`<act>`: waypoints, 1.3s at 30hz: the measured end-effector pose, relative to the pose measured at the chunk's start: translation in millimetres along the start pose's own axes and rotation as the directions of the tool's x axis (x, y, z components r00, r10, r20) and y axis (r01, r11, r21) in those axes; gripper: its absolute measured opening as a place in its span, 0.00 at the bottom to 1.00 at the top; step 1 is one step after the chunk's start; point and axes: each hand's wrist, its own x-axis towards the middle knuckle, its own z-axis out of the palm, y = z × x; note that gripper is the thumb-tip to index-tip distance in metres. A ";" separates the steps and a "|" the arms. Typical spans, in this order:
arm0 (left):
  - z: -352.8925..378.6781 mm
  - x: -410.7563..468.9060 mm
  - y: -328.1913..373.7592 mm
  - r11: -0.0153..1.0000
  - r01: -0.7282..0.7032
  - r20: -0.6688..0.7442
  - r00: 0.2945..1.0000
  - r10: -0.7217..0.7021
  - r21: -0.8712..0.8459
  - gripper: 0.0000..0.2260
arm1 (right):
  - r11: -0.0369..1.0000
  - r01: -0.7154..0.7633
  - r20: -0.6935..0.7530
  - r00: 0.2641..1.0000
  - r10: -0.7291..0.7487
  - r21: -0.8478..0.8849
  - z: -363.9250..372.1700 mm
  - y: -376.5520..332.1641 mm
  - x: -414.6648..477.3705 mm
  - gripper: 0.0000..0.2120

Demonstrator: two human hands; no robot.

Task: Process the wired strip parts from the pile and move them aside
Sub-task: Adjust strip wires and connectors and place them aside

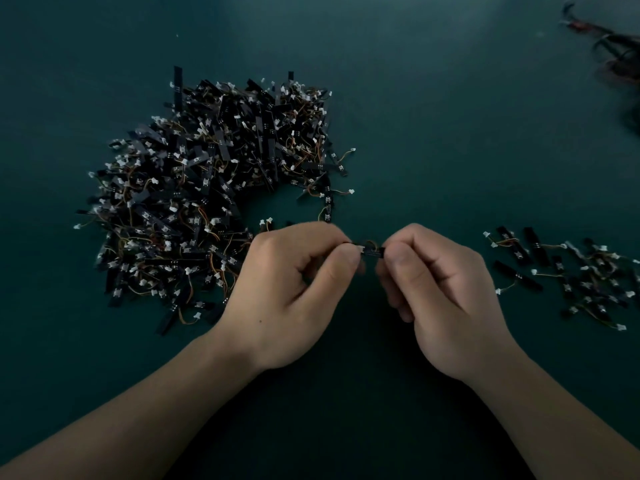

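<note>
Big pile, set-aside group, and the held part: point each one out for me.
Big pile (194,188): head view, dense middle of the heap.
Set-aside group (588,271): head view, crowded middle of the spread.
Held part (374,252): head view, exposed black strip section.

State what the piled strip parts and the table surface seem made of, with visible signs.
Strip parts: probably thin matte black circuit board, flat and stiff-looking; white plugs look plastic, wires thinly insulated. Table surface: matte dark teal, maybe a mat; hardly any glare.

A black wired strip part (371,251) lies level, beside the big pile (214,199).
</note>
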 end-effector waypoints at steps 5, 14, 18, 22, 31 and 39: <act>0.5 -0.9 1.1 0.998 -0.060 -0.009 0.998 0.060 -0.007 0.19 | 0.999 -0.010 0.052 0.999 0.007 0.051 0.3 -1.9 -2.7 0.13; -0.4 -1.1 -0.3 0.996 -0.081 0.027 0.996 0.080 0.031 0.21 | 0.994 -0.013 0.038 0.999 0.009 0.104 0.3 -2.5 -3.1 0.12; -0.3 -0.9 -0.9 0.996 -0.083 0.027 0.996 0.082 0.032 0.21 | 0.997 -0.011 0.073 0.997 0.006 0.070 0.2 -3.3 -3.7 0.12; 1.8 -1.1 -0.6 0.992 -0.116 0.003 0.993 0.116 0.056 0.21 | 0.997 -0.022 0.070 0.997 0.017 0.073 0.4 -3.6 -3.5 0.11; 1.3 -3.7 -1.9 0.980 -0.142 0.021 0.990 0.141 0.136 0.20 | 0.995 -0.023 0.059 0.998 0.018 0.094 -0.2 -3.0 -3.6 0.11; 2.5 -2.4 -2.6 0.978 -0.155 -0.028 0.987 0.161 0.141 0.19 | 0.995 -0.035 0.055 0.998 0.030 0.093 -1.1 -3.7 -3.1 0.12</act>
